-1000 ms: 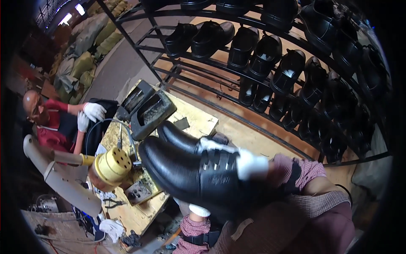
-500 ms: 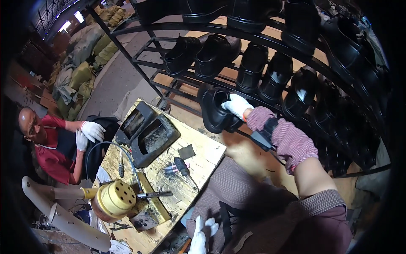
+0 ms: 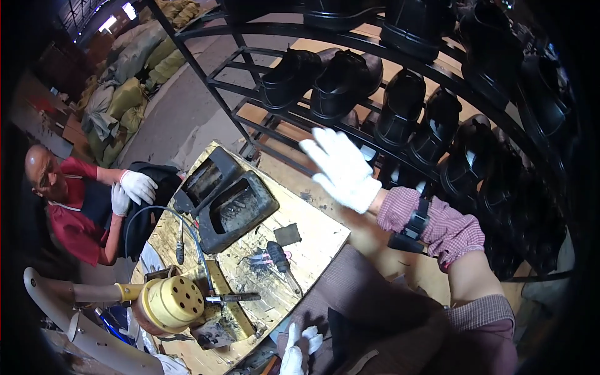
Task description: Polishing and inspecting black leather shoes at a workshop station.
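My right hand (image 3: pixel 342 172), in a white glove, is held up in front of the shoe rack (image 3: pixel 262 122) with its fingers spread and nothing in it. Behind it, a low pair of black shoes (image 3: pixel 403 175) is partly hidden by the hand and wrist. Further black leather shoes (image 3: pixel 400 106) stand in rows on the bars above. My left hand (image 3: pixel 299 351), also gloved in white, rests low by my lap near the table's edge. Its fingers are apart and it appears to hold nothing.
A worn wooden table (image 3: pixel 312 231) bears two black trays (image 3: pixel 244 209), a dark-handled tool (image 3: pixel 278 256) and a yellow round head with holes (image 3: pixel 178 303) on a jointed arm. Across it sits a co-worker (image 3: pixel 78 209) with gloved hands together. Sacks (image 3: pixel 122 100) are piled beyond.
My right hand has come away from a black shoe low on the rack, and its fingers have spread. That shoe no longer shows there. The view has shifted slightly; my left hand stays put.
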Action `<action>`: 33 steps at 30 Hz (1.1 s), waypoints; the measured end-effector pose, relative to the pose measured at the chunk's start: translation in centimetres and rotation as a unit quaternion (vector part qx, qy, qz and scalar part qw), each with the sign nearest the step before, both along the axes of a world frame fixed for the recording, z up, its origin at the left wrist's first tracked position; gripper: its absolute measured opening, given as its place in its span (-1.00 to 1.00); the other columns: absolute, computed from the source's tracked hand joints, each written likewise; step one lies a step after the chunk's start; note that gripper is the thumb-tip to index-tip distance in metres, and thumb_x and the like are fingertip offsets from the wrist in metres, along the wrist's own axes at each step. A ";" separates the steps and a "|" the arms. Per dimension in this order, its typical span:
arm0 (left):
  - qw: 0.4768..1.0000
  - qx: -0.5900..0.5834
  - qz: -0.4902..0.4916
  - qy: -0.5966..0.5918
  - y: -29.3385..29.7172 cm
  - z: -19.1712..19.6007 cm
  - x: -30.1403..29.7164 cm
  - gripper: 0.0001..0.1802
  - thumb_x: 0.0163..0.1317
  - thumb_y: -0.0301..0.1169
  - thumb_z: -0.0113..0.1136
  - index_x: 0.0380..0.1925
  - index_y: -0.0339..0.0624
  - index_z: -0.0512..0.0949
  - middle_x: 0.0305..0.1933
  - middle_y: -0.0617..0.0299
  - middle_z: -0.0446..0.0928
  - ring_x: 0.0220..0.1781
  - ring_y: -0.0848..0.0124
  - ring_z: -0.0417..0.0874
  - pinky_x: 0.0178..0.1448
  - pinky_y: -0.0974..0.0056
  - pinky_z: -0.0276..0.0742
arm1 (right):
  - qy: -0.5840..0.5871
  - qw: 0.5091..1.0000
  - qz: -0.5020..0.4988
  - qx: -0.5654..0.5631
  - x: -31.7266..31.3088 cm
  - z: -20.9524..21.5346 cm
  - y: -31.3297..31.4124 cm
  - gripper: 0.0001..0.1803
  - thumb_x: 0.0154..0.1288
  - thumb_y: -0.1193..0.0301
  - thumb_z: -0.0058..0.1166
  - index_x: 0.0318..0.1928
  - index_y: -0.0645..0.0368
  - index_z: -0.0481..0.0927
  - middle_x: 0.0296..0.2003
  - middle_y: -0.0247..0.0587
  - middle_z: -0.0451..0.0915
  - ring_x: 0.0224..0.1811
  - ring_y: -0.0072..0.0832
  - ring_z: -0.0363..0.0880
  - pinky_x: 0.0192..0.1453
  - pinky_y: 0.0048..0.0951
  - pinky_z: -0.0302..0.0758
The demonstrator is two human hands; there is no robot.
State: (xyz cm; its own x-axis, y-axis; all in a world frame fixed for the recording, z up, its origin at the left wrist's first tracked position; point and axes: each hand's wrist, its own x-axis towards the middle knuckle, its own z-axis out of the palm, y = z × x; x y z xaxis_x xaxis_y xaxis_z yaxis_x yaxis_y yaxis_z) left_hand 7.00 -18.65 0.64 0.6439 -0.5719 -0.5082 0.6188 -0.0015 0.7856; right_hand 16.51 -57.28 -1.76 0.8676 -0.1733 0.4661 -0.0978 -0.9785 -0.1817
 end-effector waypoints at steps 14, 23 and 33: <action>0.995 -0.075 0.058 -0.040 3.9 0.8 -4.2 -0.36 0.63 -0.12 0.04 0.50 -0.26 0.15 0.29 0.03 0.43 0.23 0.28 0.56 0.28 0.26 0.46 | 0.192 0.973 -0.057 0.116 9.4 12.2 -1.4 -0.28 0.42 -0.24 0.08 0.12 0.18 0.72 0.04 0.03 0.75 0.13 -0.09 0.73 0.24 -0.12 0.60; 0.982 -0.165 0.053 -0.070 5.6 0.8 -6.9 -0.08 0.64 0.05 -0.05 0.68 -0.29 -0.16 0.59 -0.21 0.25 0.54 0.00 0.43 0.62 0.00 0.27 | -0.061 0.924 0.203 0.317 -10.0 18.1 9.1 -0.67 0.32 0.20 0.30 -0.37 0.26 0.71 -0.58 -0.32 0.56 -0.56 -0.57 0.55 -0.44 -0.45 0.46; 0.877 -0.389 0.267 0.091 7.0 1.0 -8.7 0.24 0.19 0.65 -0.12 0.43 -0.33 0.34 0.33 -0.11 0.53 0.35 -0.08 0.57 0.52 -0.16 0.46 | 0.106 0.791 0.602 -0.036 -19.5 15.1 18.9 -0.55 0.29 -0.02 0.31 0.05 -0.05 0.75 -0.09 -0.33 0.70 -0.59 -0.56 0.60 -0.59 -0.43 0.50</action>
